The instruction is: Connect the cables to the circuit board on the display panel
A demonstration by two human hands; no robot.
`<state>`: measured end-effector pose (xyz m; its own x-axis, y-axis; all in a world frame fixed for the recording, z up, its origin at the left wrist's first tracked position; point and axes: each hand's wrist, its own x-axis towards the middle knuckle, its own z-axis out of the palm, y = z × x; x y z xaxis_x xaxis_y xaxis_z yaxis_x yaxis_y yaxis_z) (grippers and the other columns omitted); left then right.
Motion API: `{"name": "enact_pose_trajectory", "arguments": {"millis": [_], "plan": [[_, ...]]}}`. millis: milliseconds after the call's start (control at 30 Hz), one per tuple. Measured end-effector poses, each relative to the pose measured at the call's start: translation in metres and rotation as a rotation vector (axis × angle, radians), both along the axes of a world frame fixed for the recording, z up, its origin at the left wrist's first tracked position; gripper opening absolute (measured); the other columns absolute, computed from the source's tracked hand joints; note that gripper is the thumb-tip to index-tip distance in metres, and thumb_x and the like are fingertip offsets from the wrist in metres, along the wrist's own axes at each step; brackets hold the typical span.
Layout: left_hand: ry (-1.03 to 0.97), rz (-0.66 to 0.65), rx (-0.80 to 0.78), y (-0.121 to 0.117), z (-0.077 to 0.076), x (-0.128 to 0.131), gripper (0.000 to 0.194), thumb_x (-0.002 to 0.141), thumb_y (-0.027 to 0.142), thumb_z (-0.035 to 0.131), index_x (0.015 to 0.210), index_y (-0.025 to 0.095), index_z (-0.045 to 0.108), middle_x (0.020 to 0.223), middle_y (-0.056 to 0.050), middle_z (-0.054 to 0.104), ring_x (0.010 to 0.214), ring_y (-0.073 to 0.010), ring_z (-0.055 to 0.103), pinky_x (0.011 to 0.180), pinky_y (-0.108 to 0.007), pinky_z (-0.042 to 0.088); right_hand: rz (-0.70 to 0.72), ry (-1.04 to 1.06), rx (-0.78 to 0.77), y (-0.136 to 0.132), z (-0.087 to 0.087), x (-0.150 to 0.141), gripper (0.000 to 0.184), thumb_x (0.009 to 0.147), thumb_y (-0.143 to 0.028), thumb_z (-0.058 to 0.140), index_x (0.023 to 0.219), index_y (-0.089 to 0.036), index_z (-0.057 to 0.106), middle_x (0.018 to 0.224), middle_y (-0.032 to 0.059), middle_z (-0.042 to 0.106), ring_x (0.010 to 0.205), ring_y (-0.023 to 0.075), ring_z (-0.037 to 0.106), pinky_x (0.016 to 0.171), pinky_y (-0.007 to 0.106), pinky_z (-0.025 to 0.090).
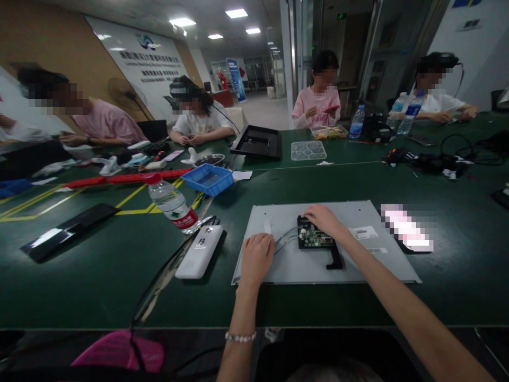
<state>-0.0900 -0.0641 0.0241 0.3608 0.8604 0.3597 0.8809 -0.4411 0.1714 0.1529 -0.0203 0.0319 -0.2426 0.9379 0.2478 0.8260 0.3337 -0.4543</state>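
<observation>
A grey metal display panel [286, 270] lies flat on the table in front of me. On it sits a black bracket [335, 259] carrying a green circuit board [314, 237]. Thin grey cables [284, 239] run from the board's left side to my left hand [257, 257]. That hand rests on the panel's left part with fingers curled; what is inside them is hidden. My right hand [324, 218] reaches over the board, its fingertips closed at the bracket's top edge. A white strip [267, 226] stands out just above my left fingers.
Left of the panel are a white power bank [200, 251], a water bottle [173, 206], a blue tray [209, 179] and a glossy black strip [69, 231]. A lit phone [407, 228] lies right. Several people sit across the table, near a black frame [257, 142].
</observation>
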Motion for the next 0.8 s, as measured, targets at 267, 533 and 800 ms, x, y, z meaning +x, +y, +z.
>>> {"name": "enact_pose_trajectory", "arguments": {"millis": [267, 533, 800], "plan": [[-0.012, 0.015, 0.041, 0.002, -0.001, -0.001, 0.022, 0.092, 0.021, 0.042, 0.101, 0.021, 0.061, 0.105, -0.006, 0.065, 0.099, -0.0237, 0.057, 0.087, -0.039, 0.039, -0.196, -0.079, 0.075, 0.002, -0.009, 0.049, 0.022, 0.092, -0.024, 0.047, 0.102, -0.017, 0.065, 0.107, 0.0100, 0.063, 0.100, 0.0214, 0.058, 0.089, 0.035, 0.045], [-0.057, -0.011, 0.102, 0.004, 0.001, 0.005, 0.022, 0.090, 0.018, 0.043, 0.106, 0.021, 0.059, 0.106, -0.007, 0.064, 0.101, -0.0242, 0.057, 0.089, -0.041, 0.040, -0.286, -0.130, -0.012, -0.019, -0.041, 0.094, 0.035, 0.083, -0.008, 0.042, 0.104, -0.016, 0.068, 0.113, 0.0098, 0.065, 0.105, 0.0198, 0.058, 0.093, 0.030, 0.041], [-0.324, -0.182, 0.075, 0.025, 0.042, 0.039, 0.024, 0.091, 0.022, 0.045, 0.113, 0.021, 0.055, 0.112, -0.006, 0.060, 0.106, -0.0206, 0.056, 0.094, -0.037, 0.043, -0.275, 0.006, 0.046, -0.018, -0.049, 0.104, 0.032, 0.084, -0.013, 0.043, 0.104, -0.016, 0.067, 0.111, 0.0084, 0.066, 0.104, 0.0197, 0.058, 0.095, 0.032, 0.041]]}}
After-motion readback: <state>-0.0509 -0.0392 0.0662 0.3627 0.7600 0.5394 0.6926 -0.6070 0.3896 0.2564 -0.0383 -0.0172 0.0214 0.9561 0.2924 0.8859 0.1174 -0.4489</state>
